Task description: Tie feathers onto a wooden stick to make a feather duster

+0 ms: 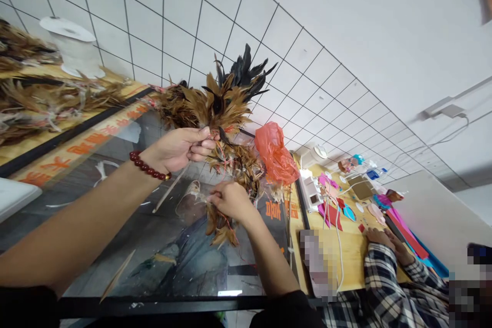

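My left hand, a dark red bead bracelet at its wrist, is closed round a thin stick. Above that hand a bunch of brown and black feathers fans out at the stick's upper end. My right hand is lower and to the right, fingers curled together on a strand of small brown feathers tied with red thread. Part of this strand hangs below the right hand; the exact grip is hidden. Both hands are above a glass-topped table with a dark frame.
More feather strands and a white spool are at the left. A red plastic bag and a white power strip stand right of my hands. A co-worker's hands rest on the neighbouring wooden table. Wire grid lines the wall.
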`<state>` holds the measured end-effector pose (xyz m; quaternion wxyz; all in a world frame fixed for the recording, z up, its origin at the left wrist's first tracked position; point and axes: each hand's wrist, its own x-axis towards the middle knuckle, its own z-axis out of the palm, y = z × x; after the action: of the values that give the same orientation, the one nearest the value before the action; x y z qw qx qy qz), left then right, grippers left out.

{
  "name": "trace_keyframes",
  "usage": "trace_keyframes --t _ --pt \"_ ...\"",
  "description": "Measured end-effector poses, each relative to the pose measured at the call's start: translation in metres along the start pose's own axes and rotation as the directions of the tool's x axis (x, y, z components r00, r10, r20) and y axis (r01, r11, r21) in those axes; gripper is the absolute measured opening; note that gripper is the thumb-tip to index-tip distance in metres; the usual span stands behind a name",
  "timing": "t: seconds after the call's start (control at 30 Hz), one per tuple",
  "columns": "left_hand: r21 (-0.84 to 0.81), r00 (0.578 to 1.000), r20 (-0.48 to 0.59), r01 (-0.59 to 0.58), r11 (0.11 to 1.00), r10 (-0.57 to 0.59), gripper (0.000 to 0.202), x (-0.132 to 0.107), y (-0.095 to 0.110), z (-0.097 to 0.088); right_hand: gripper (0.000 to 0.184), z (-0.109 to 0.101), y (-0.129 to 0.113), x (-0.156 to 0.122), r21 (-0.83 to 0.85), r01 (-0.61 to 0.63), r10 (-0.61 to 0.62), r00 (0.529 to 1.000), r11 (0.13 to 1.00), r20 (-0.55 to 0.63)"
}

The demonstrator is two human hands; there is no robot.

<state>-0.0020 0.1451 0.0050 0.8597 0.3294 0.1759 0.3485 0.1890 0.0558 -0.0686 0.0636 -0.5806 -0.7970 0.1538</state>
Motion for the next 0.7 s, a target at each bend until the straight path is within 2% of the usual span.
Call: trace_keyframes --t 0.1,0.17,0.23,0.27,0.3,0.33,0.37,0.43,0.47,0.5,0.53,0.57,0.6,0.63,0.7 --pt "0.017 1.000 -0.002 0.010 1.000 -0.010 0.027 -0.001 -0.002 0.002 0.024 0.013 -0.014 0.013 -0.080 -0.025 0.035 0.991 0.997 0.128" --pt "0.019 1.000 -0.017 0.014 1.000 -0.014 0.027 0.001 -0.003 0.002 0.017 0.009 -0.009 0.018 -0.013 -0.033 0.034 0.986 0.999 0.165" --pt "0.007 0.999 -0.033 0.018 1.000 -0.018 0.027 0.004 -0.005 0.002 0.011 -0.007 0.007 0.019 0.159 -0.076 0.067 0.996 0.984 0.061" --pt "-0.003 0.999 -0.044 0.022 1.000 -0.022 0.028 0.006 -0.006 0.002 0.011 -0.018 0.016 0.017 0.266 -0.101 0.117 0.992 0.959 -0.045" --pt "-0.012 0.998 -0.057 0.029 0.999 -0.030 0.028 0.008 -0.008 0.002 0.011 -0.031 0.023 0.014 0.373 -0.118 0.198 0.963 0.920 -0.182" --pt "-0.021 0.997 -0.073 0.039 0.999 -0.041 0.028 0.010 -0.009 0.002 0.011 -0.045 0.029 0.011 0.466 -0.109 0.284 0.902 0.878 -0.324" --pt "-0.028 0.995 -0.090 0.050 0.998 -0.052 0.028 0.011 -0.012 0.003 0.012 -0.057 0.032 0.007 0.533 -0.066 0.359 0.806 0.844 -0.470" --pt "-0.033 0.989 -0.129 0.061 0.998 -0.065 0.026 0.013 -0.017 0.007 0.018 -0.074 0.027 0.000 0.514 0.055 0.407 0.542 0.856 -0.735" --pt "-0.031 0.988 -0.141 0.059 0.998 -0.063 0.025 0.014 -0.021 0.010 0.020 -0.077 0.020 -0.003 0.421 0.097 0.351 0.404 0.902 -0.845" --pt "-0.025 0.987 -0.151 0.052 0.998 -0.056 0.023 0.013 -0.024 0.013 0.019 -0.077 0.011 -0.004 0.284 0.109 0.242 0.295 0.953 -0.924" --pt "-0.016 0.986 -0.159 0.045 0.999 -0.047 0.021 0.013 -0.028 0.016 0.017 -0.074 0.003 -0.004 0.122 0.102 0.097 0.228 0.987 -0.969" --pt "-0.003 0.985 -0.166 0.037 0.999 -0.037 0.020 0.012 -0.032 0.019 0.014 -0.068 -0.005 -0.002 -0.039 0.094 -0.058 0.206 0.995 -0.977" --pt "0.011 0.984 -0.176 0.026 1.000 -0.024 0.020 0.011 -0.035 0.022 0.012 -0.061 -0.012 0.001 -0.177 0.095 -0.194 0.218 0.980 -0.956" --pt "0.027 0.982 -0.190 0.008 1.000 -0.003 0.021 0.010 -0.038 0.024 0.014 -0.054 -0.016 0.005 -0.282 0.104 -0.299 0.250 0.954 -0.921" --pt "0.061 0.975 -0.215 -0.045 0.997 0.057 0.024 0.008 -0.042 0.028 0.017 -0.042 -0.020 0.013 -0.397 0.114 -0.412 0.325 0.911 -0.851"
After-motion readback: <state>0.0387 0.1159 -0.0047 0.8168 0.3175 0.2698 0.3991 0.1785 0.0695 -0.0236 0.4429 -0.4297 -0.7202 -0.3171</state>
